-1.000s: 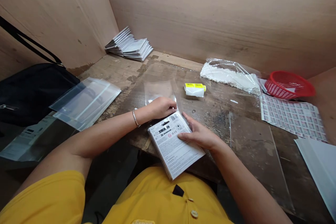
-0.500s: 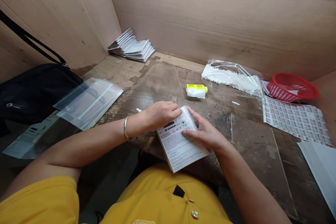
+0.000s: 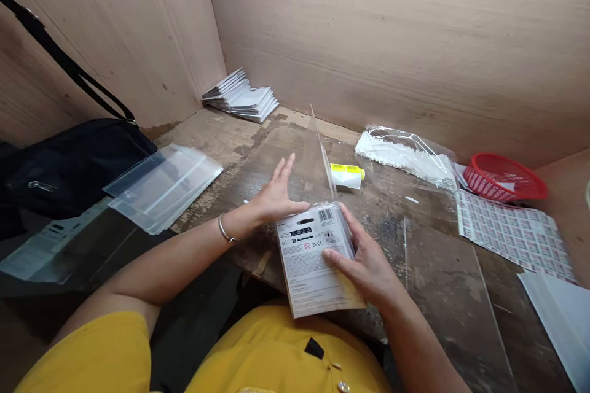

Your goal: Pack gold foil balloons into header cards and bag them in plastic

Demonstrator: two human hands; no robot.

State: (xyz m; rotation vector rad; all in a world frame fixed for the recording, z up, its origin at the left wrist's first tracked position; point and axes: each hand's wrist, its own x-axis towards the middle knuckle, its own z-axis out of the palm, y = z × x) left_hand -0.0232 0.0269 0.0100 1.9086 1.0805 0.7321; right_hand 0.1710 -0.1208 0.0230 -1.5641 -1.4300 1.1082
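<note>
A printed card packet (image 3: 313, 276) in clear plastic, with a barcode and a hang slot at its top, lies tilted above my lap. My right hand (image 3: 364, 255) grips its right edge, thumb on the printed face and fingers along the side. My left hand (image 3: 279, 196) is open with fingers spread, its thumb by the packet's upper edge. Next to it a clear plastic flap (image 3: 321, 147) stands up from the packet's top. Whether the left fingers touch the flap I cannot tell. Behind it lies a yellow and white labelled roll (image 3: 346, 176).
Stacked packets (image 3: 244, 98) sit in the far left corner. Clear sleeves (image 3: 168, 187) and a dark bag (image 3: 83, 159) are on the left. Along the right are a bag of white pieces (image 3: 401, 150), a red basket (image 3: 504, 178), a sticker sheet (image 3: 511, 233) and white sheets (image 3: 557, 313).
My left hand has let go of the packet's top edge and spread its fingers. A clear flap now stands raised there. The barcode has come into view; my right hand keeps its grip.
</note>
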